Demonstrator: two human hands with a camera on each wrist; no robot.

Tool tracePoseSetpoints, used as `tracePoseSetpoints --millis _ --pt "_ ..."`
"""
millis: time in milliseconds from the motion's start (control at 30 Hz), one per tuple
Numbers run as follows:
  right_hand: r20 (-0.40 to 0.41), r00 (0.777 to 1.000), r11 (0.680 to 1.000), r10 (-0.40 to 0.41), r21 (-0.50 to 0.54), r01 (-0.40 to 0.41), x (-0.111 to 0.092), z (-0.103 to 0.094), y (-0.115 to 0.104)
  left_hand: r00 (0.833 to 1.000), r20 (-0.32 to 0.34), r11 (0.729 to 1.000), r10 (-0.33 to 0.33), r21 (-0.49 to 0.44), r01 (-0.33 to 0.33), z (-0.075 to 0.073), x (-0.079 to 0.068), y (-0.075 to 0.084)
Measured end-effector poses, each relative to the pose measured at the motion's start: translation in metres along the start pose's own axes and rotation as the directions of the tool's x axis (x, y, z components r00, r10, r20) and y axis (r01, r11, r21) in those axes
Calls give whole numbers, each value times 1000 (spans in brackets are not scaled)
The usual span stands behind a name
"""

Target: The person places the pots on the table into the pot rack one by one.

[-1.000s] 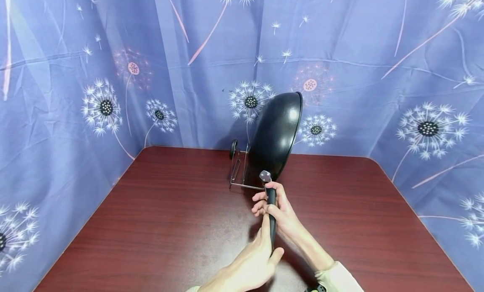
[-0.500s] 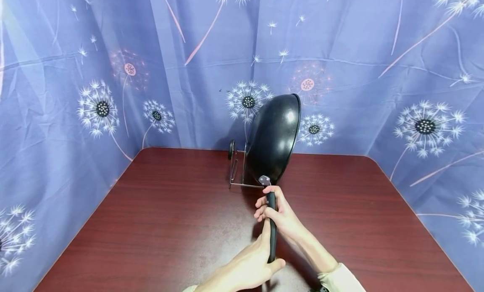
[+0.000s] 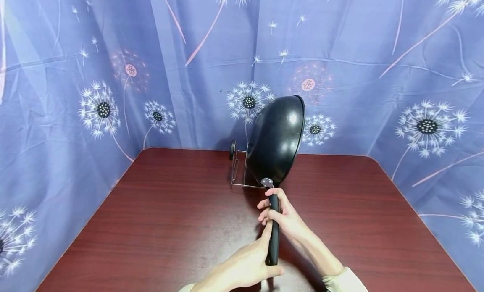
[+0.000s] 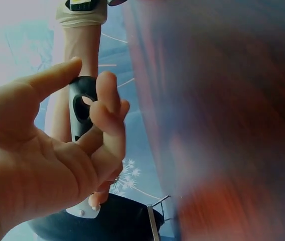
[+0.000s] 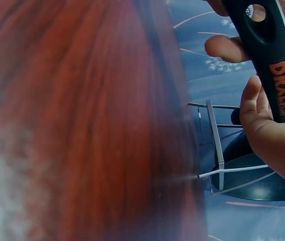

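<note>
A black wok (image 3: 277, 134) stands on its side, its rounded outside toward the left and its rim toward the right. My right hand (image 3: 285, 218) grips the black handle (image 3: 274, 241) near the wok, thumb across it and fingers reaching past its far side. My left hand (image 3: 245, 262) holds the handle's free end; in the left wrist view the thumb presses beside the hanging hole while the fingers bend around the other side. Orange lettering shows along the handle in the right wrist view. A wire rack (image 3: 245, 185) stands right at the wok's left side, partly hidden by it.
A black rounded piece (image 3: 232, 150) sits at the rack's back left. The dark red wooden table (image 3: 159, 224) has curtains (image 3: 204, 31) with a dandelion print close along its back and sides.
Both hands, the handle and the wok have shifted a little toward the person; the handle's end now sits lower in the head view. The rack stays in place.
</note>
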State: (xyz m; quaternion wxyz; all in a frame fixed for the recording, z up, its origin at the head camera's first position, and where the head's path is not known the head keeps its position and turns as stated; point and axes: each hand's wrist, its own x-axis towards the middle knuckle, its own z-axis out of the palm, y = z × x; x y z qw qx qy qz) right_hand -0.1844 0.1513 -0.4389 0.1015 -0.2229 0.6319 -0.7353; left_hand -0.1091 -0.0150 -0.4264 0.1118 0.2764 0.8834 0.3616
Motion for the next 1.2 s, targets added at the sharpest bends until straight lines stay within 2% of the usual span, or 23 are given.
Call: tracePoseSetpoints --millis 300,700,833,1033,1133,1200 --pt "-5 999 998 43 -45 -43 -3 -4 -5 1000 9 999 17 28 -17 -4 1 0" --pt "-61 997 974 52 -216 -65 -6 -10 -12 999 -51 980 15 199 -5 6 5 1" --pt "-65 997 953 43 -296 -60 -8 -12 -14 998 -52 983 17 185 -7 6 6 1" --pt "-76 997 892 3 -450 -37 -14 -17 -18 999 -22 999 42 29 -42 -7 3 -8" --pt "-93 996 878 -15 -477 -31 -19 -20 -21 998 -49 998 43 43 -41 -17 1 -14" --pt "-106 994 869 -25 -494 -31 -22 -22 -22 997 -77 997 16 78 -10 -25 0 -20"
